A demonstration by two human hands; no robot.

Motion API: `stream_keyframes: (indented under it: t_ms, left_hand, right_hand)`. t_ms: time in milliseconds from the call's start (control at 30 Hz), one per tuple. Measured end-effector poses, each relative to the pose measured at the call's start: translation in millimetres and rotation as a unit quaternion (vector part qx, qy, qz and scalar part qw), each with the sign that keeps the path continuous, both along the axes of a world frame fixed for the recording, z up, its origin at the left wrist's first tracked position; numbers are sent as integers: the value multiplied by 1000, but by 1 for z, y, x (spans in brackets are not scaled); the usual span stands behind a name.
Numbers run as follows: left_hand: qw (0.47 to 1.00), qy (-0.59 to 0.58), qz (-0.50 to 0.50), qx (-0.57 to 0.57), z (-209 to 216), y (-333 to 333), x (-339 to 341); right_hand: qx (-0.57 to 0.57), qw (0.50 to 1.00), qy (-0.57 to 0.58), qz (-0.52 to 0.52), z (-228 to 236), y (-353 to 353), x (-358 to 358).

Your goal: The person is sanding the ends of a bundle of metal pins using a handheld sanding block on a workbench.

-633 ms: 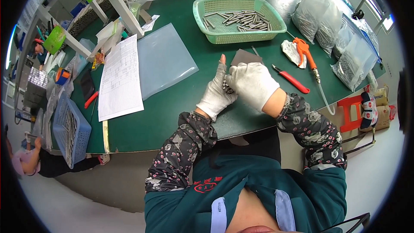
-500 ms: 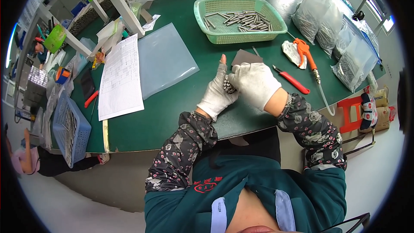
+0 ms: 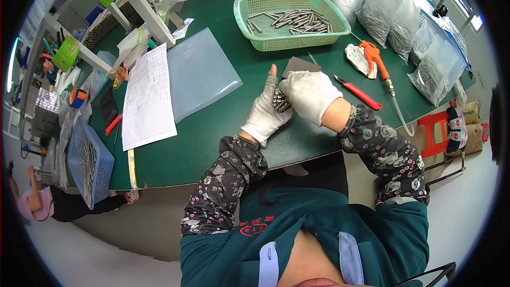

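Over the near table edge, my left hand (image 3: 266, 112), in a white glove with a bare thumb tip, is closed round a bundle of metal pins (image 3: 280, 101). Their round ends show packed together. Against the bundle's right side rests my gloved right hand (image 3: 311, 95), its fingers curled and their tips hidden; what they pinch, I cannot make out. A brown-grey sheet (image 3: 300, 66) shows just beyond the right hand; whether that hand touches it, I cannot tell. Farther off, a light green basket (image 3: 291, 45) holds many loose metal pins (image 3: 300, 21).
Right of my hands lie a red-handled cutter (image 3: 361, 95), a white cloth (image 3: 357, 59) and an orange air gun (image 3: 376, 59) with hose. Bags of pins (image 3: 378, 18) stand far right. Leftward are a grey-blue plastic sheet (image 3: 202, 77), printed paper (image 3: 149, 101) and a blue basket (image 3: 90, 165).
The bundle's pin ends show more fully now, as my right hand has shifted slightly off them. The whole view has moved a little; both hands stay together.
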State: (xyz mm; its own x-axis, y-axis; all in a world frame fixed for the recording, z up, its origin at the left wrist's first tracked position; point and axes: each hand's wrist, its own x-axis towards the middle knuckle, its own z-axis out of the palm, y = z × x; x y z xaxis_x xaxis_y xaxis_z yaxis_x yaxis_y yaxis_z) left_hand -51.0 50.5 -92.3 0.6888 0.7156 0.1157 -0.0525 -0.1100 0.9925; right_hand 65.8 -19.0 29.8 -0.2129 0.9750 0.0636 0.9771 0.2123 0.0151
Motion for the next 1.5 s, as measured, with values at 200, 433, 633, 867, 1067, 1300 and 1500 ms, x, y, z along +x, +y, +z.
stream_keyframes:
  t_ms: [200,433,633,867,1067,1300,1500]
  left_hand:
    - [996,35,-37,74,30,-13,-11]
    - [988,48,12,143,37,-17,-10]
    - [998,11,2,56,30,-11,-13]
    - [999,-43,-20,-26,31,-12,-16]
    - [995,-2,27,100,29,-13,-21]
    - [996,-86,3,11,33,-17,-22]
    - [997,-70,11,4,34,-19,-23]
  right_hand:
    - [67,994,82,-26,16,-12,16]
    - [59,982,179,-18,-1,-15,15]
    - [68,781,597,-171,-26,-28,28]
    - [125,806,551,-174,-73,-35,-4]
    - [135,871,449,-149,-77,-30,-8]
    - [136,911,354,-163,-69,-30,-19]
    - [160,874,435,-149,-74,-34,-14]
